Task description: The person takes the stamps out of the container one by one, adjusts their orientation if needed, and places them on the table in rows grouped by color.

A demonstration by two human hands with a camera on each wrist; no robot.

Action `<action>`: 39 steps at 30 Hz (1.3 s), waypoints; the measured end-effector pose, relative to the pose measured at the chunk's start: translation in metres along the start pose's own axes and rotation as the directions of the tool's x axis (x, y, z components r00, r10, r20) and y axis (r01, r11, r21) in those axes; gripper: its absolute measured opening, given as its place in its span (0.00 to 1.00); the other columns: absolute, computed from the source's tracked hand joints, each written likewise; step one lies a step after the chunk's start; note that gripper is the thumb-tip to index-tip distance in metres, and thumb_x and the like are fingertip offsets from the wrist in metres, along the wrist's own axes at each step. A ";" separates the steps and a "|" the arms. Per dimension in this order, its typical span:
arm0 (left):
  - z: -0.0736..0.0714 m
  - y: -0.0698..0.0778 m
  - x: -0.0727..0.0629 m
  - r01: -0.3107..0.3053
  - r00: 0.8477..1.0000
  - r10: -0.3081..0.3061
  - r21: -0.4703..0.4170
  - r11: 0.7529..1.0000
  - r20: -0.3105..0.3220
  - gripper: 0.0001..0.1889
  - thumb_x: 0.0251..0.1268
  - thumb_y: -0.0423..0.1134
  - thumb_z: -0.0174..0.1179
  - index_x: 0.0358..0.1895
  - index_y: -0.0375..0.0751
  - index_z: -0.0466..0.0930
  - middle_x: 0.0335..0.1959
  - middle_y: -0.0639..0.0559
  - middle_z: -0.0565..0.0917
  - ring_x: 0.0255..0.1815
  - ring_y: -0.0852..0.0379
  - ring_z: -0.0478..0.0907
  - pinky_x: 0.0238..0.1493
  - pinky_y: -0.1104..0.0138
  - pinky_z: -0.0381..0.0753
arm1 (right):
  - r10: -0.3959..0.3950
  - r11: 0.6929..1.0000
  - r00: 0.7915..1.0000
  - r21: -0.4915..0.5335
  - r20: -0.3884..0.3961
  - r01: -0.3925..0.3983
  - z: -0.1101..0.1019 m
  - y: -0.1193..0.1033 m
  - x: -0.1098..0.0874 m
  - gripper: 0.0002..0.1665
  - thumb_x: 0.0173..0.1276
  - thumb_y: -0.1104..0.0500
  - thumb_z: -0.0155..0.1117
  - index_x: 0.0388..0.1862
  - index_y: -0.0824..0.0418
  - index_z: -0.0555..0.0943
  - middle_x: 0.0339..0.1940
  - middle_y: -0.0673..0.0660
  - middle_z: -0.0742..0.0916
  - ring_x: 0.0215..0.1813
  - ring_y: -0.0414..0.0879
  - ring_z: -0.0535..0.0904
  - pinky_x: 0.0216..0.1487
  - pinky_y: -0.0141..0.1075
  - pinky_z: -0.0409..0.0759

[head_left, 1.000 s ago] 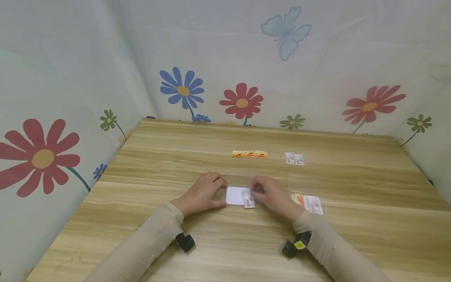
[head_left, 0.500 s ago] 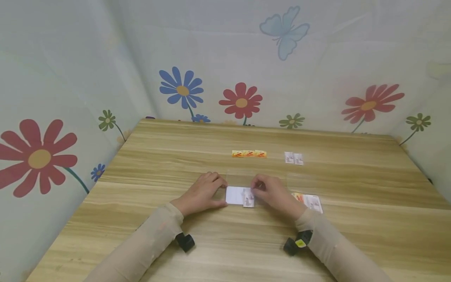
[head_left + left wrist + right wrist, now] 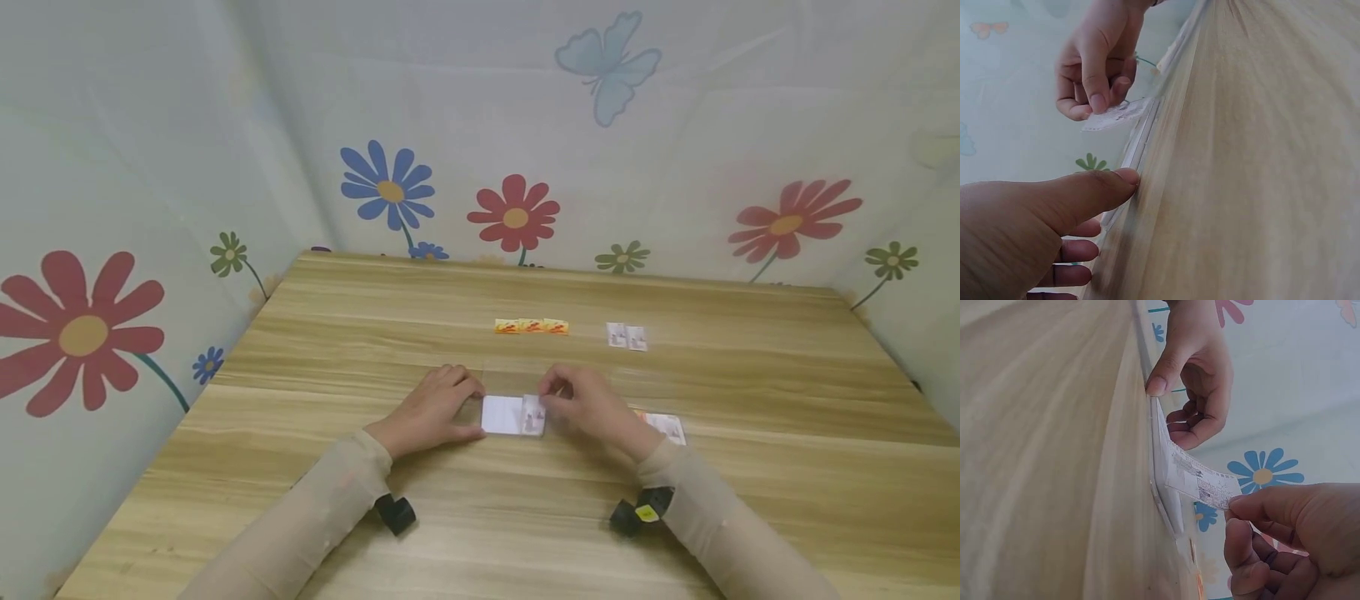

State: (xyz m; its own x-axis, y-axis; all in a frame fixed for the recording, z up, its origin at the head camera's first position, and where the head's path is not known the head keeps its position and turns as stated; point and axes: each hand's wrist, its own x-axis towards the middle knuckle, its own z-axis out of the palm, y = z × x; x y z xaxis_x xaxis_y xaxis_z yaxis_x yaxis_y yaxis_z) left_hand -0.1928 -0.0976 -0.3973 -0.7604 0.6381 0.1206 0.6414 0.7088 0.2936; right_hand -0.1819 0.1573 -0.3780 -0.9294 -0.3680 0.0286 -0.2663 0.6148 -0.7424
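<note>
A white card [image 3: 501, 415] with faint lines lies on the table in front of me, a clear sheet [image 3: 513, 377] extending from its far side. My left hand [image 3: 435, 412] holds its left end, thumb at the near corner and fingers at the far one. My right hand [image 3: 588, 410] pinches a pale printed stamp [image 3: 1200, 481] with a perforated edge between thumb and forefinger. That stamp overlaps the card's right end. In the right wrist view its held end is raised and bent up from the card. In the left wrist view the left thumb [image 3: 1107, 190] presses along the card's edge.
Behind the hands lie a row of three yellow-and-red stamps [image 3: 532, 327] and two pale stamps [image 3: 627, 337]. Another card [image 3: 666, 427] bearing stamps sits beyond the right wrist, partly hidden by it. A flower-printed curtain [image 3: 442, 100] closes off the table's far edge.
The right hand has shifted slightly right and away from me, taking the stamp with it to line up with the card's right end. My left hand stays in place.
</note>
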 end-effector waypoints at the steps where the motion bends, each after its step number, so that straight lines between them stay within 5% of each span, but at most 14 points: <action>1: 0.000 0.000 0.000 0.000 1.000 0.000 0.000 1.000 0.000 0.26 0.52 0.54 0.70 0.50 0.42 0.78 0.47 0.50 0.78 0.51 0.52 0.72 0.63 0.55 0.68 | 0.010 1.000 1.000 0.003 0.001 -0.010 -0.001 0.000 0.000 0.03 0.63 0.65 0.63 0.35 0.59 0.81 0.32 0.54 0.84 0.32 0.42 0.73 0.32 0.30 0.73; 22: 0.002 -0.001 0.001 -0.001 1.000 0.001 0.007 1.000 -0.013 0.26 0.51 0.54 0.70 0.50 0.43 0.78 0.47 0.51 0.78 0.49 0.52 0.72 0.61 0.57 0.69 | -0.075 0.996 0.997 -0.054 -0.011 0.074 -0.036 -0.005 0.006 0.04 0.64 0.65 0.63 0.34 0.66 0.78 0.33 0.59 0.84 0.30 0.42 0.74 0.30 0.29 0.75; 39: 0.004 -0.003 -0.001 -0.005 1.000 0.005 -0.007 1.000 -0.006 0.26 0.52 0.54 0.69 0.51 0.42 0.78 0.47 0.50 0.78 0.52 0.51 0.72 0.59 0.56 0.70 | -0.011 0.996 1.000 -0.085 -0.016 0.010 -0.060 -0.012 0.015 0.03 0.65 0.65 0.63 0.37 0.62 0.79 0.34 0.58 0.83 0.31 0.46 0.76 0.31 0.31 0.79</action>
State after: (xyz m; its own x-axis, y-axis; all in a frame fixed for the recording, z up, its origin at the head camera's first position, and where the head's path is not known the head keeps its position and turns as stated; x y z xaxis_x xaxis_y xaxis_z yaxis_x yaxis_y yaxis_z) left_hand -0.1941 -0.0992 -0.4019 -0.7578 0.6397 0.1282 0.6445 0.7034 0.2998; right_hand -0.2076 0.1866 -0.3282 -0.9303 -0.3639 0.0472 -0.2960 0.6683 -0.6825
